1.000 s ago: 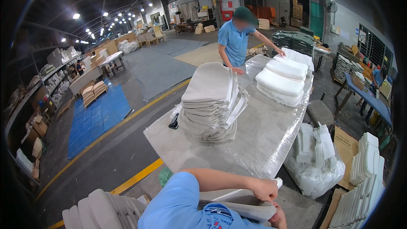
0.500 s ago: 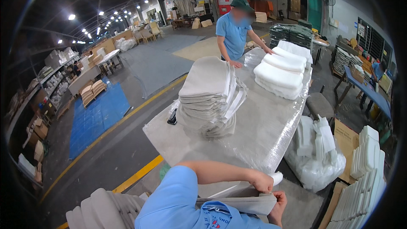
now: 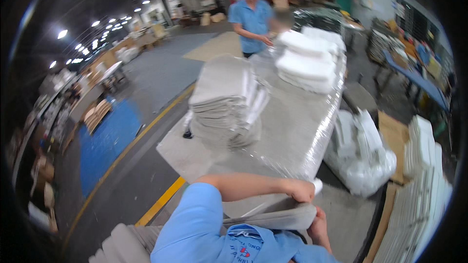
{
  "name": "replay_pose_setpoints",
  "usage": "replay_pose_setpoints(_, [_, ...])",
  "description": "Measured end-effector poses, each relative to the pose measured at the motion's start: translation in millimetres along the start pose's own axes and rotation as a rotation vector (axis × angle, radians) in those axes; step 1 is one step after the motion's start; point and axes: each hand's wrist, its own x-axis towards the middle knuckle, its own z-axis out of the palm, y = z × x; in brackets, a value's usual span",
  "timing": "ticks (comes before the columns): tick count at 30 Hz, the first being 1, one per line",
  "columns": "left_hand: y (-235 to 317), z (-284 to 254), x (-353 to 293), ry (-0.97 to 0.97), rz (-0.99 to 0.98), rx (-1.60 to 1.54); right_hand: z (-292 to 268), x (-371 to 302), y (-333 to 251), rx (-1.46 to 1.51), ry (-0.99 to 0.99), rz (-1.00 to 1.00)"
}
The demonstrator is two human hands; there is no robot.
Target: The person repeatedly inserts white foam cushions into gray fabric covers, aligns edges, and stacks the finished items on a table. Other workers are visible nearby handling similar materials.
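Note:
A grey fabric cushion cover [image 3: 287, 218] stretches across the front of my body, its open edge facing the table. My left hand [image 3: 301, 191] reaches across from the left, its fingers closed on the cover's upper edge at the right end. Just below it, my right hand [image 3: 320, 226] grips the same end of the cover from the right side. A white rolled end, perhaps foam [image 3: 318, 185], pokes out beside my left hand. Beyond my hands stands a tall stack of grey covers [image 3: 222, 85] with white edges showing, on the plastic-wrapped table [image 3: 287, 131].
White foam pads [image 3: 307, 65] are piled at the table's far right, near a co-worker [image 3: 251, 19] in blue. A small black object [image 3: 187, 135] lies left of the stack. At right stand a clear plastic bag [image 3: 365, 165] and stacked white pads [image 3: 414, 204]; grey cushions [image 3: 124, 243] lie lower left.
The whole view has shifted slightly, with some blur. Both my hands keep hold of the cover's right end. The co-worker's hands have come off the foam pile and table toward each other.

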Motion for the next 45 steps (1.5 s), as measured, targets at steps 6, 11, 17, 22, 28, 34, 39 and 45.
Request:
replay_pose_setpoints(6, [-11, -8, -11, -0.105, 0.107, 0.119, 4, 4, 3, 0.104, -0.004, 0.022])
replay_pose_setpoints(11, [20, -18, -11, -0.078, 0.027, 0.058, -1, 4, 2, 0.115, -0.135, 0.101])
replay_pose_setpoints(17, [18, -33, -13, -0.278, -0.179, -0.2, 5, 5, 14, 0.05, -0.086, -0.057])
replay_pose_setpoints(22, [6, -30, -6, -0.323, -0.228, -0.265, 16, 5, 12, 0.031, 0.026, -0.116])
replay_pose_setpoints(28, [-5, -16, 1, 0.155, 0.231, 0.543, 17, 10, -7, -0.38, 0.27, -0.129])
replay_pose_setpoints(34, [10, -18, -13, 0.223, 0.052, 0.225, 12, 28, -16, -0.775, 0.24, -0.536])
replay_pose_setpoints(39, [9, -25, -13, 0.229, -0.043, 0.165, 4, 42, -37, -0.983, 0.189, -0.685])
replay_pose_setpoints(45, [-23, -28, 3, 0.305, 0.148, 0.218, -9, 73, -42, -0.82, -0.086, -0.531])
